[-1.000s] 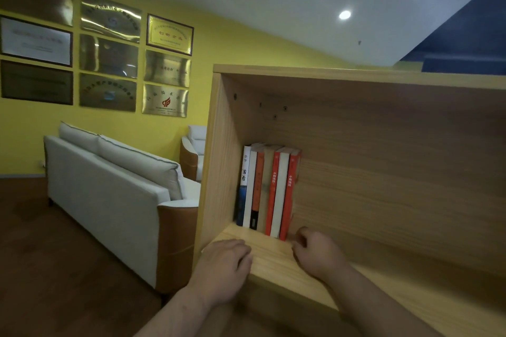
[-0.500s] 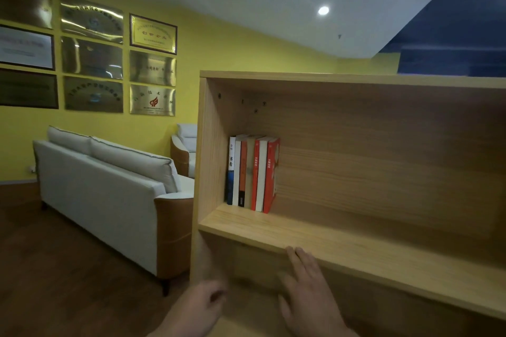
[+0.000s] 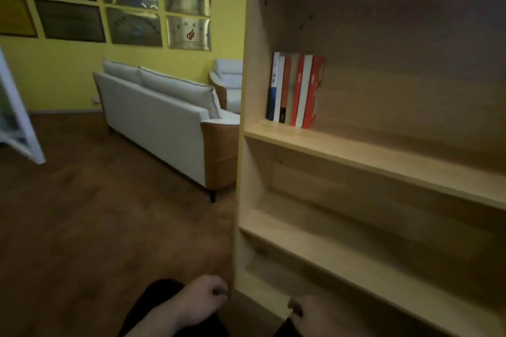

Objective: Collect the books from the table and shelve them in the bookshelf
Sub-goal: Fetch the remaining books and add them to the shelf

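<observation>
Books [image 3: 297, 90] upright, spines outward

Finishes recorded: chiefly matt wood.
Bookshelf [image 3: 383, 161] showed pale matt wood grain; books [image 3: 297, 90] had glossy paper covers; sofa [image 3: 153, 107], 10 o'clock, off-white cloth; plaques [image 3: 137, 24], reflective metal.

Bare forearms end in the left hand [image 3: 202, 301] and right hand [image 3: 312, 316], with dark, black-looking clothing [image 3: 153, 301] beneath them.
</observation>
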Available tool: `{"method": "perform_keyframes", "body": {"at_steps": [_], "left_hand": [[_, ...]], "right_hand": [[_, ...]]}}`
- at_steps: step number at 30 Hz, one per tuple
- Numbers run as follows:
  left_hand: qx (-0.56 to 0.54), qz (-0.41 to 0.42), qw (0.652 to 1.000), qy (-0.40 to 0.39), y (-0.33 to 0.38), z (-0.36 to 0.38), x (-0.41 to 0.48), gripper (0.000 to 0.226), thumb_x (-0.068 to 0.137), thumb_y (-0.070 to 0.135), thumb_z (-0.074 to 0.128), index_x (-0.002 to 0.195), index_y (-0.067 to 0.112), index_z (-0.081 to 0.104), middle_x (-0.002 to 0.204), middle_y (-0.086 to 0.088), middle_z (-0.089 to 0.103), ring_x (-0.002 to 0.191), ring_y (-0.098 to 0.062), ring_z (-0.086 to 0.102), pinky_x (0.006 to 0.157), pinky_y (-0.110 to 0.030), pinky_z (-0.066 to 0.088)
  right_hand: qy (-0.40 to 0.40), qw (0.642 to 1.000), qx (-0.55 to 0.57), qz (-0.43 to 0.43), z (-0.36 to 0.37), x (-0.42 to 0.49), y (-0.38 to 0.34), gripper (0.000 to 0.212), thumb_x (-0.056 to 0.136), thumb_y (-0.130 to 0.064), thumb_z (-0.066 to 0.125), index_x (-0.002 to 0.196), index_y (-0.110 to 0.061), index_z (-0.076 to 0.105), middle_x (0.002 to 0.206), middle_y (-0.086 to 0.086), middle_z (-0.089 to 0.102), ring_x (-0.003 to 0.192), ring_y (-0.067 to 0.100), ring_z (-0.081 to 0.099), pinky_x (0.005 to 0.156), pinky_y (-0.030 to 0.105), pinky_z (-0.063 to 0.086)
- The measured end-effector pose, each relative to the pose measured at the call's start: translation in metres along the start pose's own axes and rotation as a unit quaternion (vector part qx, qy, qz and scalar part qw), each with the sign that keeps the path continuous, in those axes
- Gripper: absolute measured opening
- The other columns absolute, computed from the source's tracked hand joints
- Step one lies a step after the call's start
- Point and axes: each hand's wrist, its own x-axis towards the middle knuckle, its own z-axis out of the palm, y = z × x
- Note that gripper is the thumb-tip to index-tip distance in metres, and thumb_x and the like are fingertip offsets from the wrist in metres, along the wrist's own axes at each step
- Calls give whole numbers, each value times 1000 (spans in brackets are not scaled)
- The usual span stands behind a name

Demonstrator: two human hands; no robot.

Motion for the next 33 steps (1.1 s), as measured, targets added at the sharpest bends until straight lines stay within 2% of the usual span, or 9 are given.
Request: {"method": "perform_keyframes", "body": {"at_steps": [2, 5, 9, 15, 18, 21, 24, 29, 33], "left_hand": [[10, -18, 1000, 1, -15, 4, -3, 11, 91, 31, 57, 94, 32, 68, 109, 8, 69, 105, -7, 62, 86, -19, 46], [9, -30, 999, -6, -35, 0, -4, 25, 96, 28, 55, 115, 16, 68, 117, 2, 66, 111, -14, 60, 90, -23, 46], [-43, -84, 995, -33, -72, -5, 21, 18, 98, 32, 52, 104, 20, 64, 104, 4, 62, 89, -8, 57, 75, -23, 44], [-84, -162, 974, -131, -126, -10, 71, 37, 101, 34, 46, 134, 19, 54, 137, 3, 53, 117, -15, 54, 94, -27, 45], [-94, -191, 962, -171, -130, -23, 81, 39, 101, 33, 44, 137, 18, 52, 140, 0, 50, 125, -19, 51, 100, -30, 44], [-103, -223, 952, -184, -131, -46, 76, 39, 99, 34, 47, 133, 18, 54, 137, -1, 53, 122, -20, 53, 100, -32, 46], [-119, -257, 946, -160, -125, -83, 48, 34, 94, 30, 53, 124, 15, 61, 128, -4, 62, 115, -21, 58, 96, -32, 47], [-130, -298, 932, -160, -102, -171, -29, 27, 92, 24, 54, 112, 11, 65, 119, -10, 66, 109, -26, 61, 81, -27, 45], [-153, -328, 920, -148, -106, -233, -83, 17, 92, 27, 56, 104, 19, 65, 115, -4, 66, 105, -21, 61, 83, -27, 46]], "right_hand": [[-9, 1000, 21, -12, -9, 24, -2, 35, 93, -30, 50, 123, -28, 67, 130, -10, 66, 122, 13, 60, 91, 22, 44], [-77, 997, 17, 0, 6, 38, -23, 31, 94, -31, 49, 117, -26, 69, 122, -2, 70, 111, 18, 65, 92, 31, 51], [-115, 993, -1, -35, 12, 74, -53, 28, 99, -33, 49, 114, -22, 69, 117, 0, 70, 107, 20, 64, 91, 35, 52], [-241, 969, -25, -52, 40, 148, -93, 26, 102, -28, 48, 116, -18, 67, 108, -4, 65, 94, 15, 60, 80, 32, 48], [-303, 951, -51, -28, 39, 167, -110, 25, 100, -29, 51, 117, -19, 67, 106, -5, 64, 101, 17, 63, 82, 30, 48], [-343, 939, -29, 18, 18, 168, -130, 32, 100, -30, 52, 127, -19, 65, 127, 1, 67, 114, 20, 63, 92, 31, 50], [-371, 928, -14, 43, -23, 152, -151, 38, 103, -29, 49, 137, -14, 58, 136, 5, 60, 125, 23, 57, 88, 25, 39], [-383, 922, -24, 53, -115, 115, -204, 15, 98, -19, 50, 92, -12, 62, 97, 4, 58, 92, 25, 56, 69, 29, 33], [-409, 911, -34, 35, -168, 105, -241, 17, 96, -19, 50, 79, -19, 52, 98, 8, 60, 96, 28, 60, 71, 32, 38]]}}
